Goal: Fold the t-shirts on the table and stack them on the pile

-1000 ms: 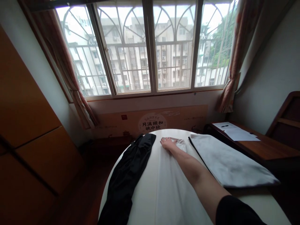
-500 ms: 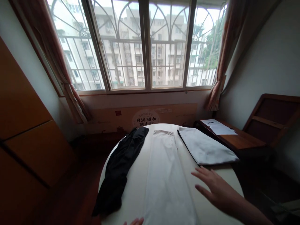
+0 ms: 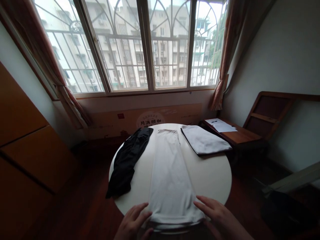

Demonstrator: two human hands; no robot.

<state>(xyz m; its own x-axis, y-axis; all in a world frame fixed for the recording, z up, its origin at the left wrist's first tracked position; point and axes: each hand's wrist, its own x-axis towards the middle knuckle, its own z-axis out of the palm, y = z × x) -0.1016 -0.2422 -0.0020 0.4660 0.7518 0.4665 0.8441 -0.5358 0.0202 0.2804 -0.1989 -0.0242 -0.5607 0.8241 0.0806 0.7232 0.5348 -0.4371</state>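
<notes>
A long white garment [image 3: 171, 176], laid out like trousers folded lengthwise, runs down the middle of the round table, its layered end near me. My left hand [image 3: 136, 220] is at its near left corner, fingers apart, fingertips touching or close to the cloth. At the near right corner my right hand [image 3: 216, 215] has its fingers stretched out along the edge; some of its lower fingers are hidden. A black garment [image 3: 130, 161] lies rumpled along the table's left side. Toward the back right sits a folded white cloth piece [image 3: 203, 140] with a dark underside.
The white round table [image 3: 215, 176] carries all the clothes. A wooden chair [image 3: 265, 116] and a low wooden surface with papers [image 3: 221, 125] stand at the right. A printed box panel [image 3: 105, 123] is below the barred window. Orange-brown cabinets [image 3: 27, 156] are on the left.
My right hand has moved from beside the folded white cloth to the white garment's near right corner. My left hand has come further into view. The view has shifted, showing more of the near table edge.
</notes>
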